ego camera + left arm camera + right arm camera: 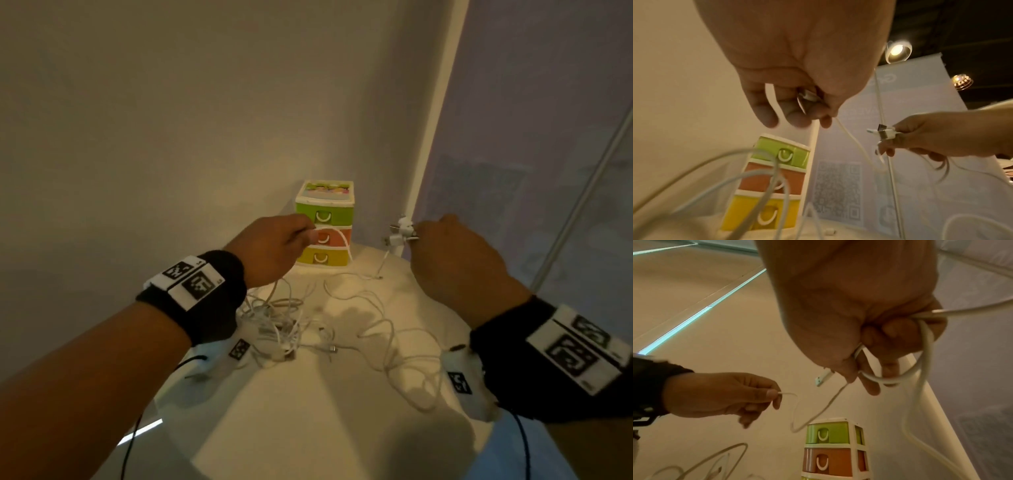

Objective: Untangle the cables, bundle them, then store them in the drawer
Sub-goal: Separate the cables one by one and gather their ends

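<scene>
A tangle of white cables point(284, 325) lies on the round white table point(308, 411). Behind it stands a small drawer unit point(324, 228) with green, orange and yellow drawers, all closed. My left hand point(308, 233) is raised in front of the unit and pinches a thin white cable point(795, 410) between thumb and fingers. That cable sags across to my right hand point(419, 233), held up at the same height. The right hand's fingers curl round a few loops of cable point(890, 379), and white connectors point(882, 132) stick out past its fingertips.
A beige wall runs along the left and back. A pale banner with a QR code point(838, 186) and a white post point(424, 154) close off the right side. Loose cable loops point(397, 353) trail toward the table's right edge.
</scene>
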{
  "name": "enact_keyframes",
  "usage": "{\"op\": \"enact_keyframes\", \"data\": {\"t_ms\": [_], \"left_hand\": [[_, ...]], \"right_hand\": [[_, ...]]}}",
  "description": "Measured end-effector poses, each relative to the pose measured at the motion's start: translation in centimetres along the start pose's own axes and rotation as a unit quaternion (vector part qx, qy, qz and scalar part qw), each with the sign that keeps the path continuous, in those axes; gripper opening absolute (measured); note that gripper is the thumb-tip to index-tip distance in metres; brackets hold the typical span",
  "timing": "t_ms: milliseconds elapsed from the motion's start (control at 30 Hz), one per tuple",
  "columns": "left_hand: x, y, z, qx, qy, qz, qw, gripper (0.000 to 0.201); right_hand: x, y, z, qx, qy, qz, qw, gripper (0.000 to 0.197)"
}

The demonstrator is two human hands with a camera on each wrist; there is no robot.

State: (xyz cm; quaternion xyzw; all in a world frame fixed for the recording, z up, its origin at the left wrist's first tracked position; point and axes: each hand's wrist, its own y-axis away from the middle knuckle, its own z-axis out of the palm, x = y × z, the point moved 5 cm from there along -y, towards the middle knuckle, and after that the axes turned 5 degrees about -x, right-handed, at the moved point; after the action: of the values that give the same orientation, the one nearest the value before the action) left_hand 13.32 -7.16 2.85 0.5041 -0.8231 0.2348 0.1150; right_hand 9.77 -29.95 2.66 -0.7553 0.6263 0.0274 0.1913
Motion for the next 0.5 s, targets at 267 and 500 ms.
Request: {"op": "enact_keyframes", "data": {"t_ms": [267,500], "left_hand": [[3.6,-0.3,2.8,-0.119,-0.007,0.059,0.991,0.033],[4.6,0.4,1.8,-0.062,0.075,0.084,0.992,0.019]], "right_hand": [[-3.3,0.2,-3.2,0.151,-0.065,-0.065,0.984,0.021],[-4.4,0.4,1.1,-0.065,-0.18,-0.033,0.981,0.035]]}}
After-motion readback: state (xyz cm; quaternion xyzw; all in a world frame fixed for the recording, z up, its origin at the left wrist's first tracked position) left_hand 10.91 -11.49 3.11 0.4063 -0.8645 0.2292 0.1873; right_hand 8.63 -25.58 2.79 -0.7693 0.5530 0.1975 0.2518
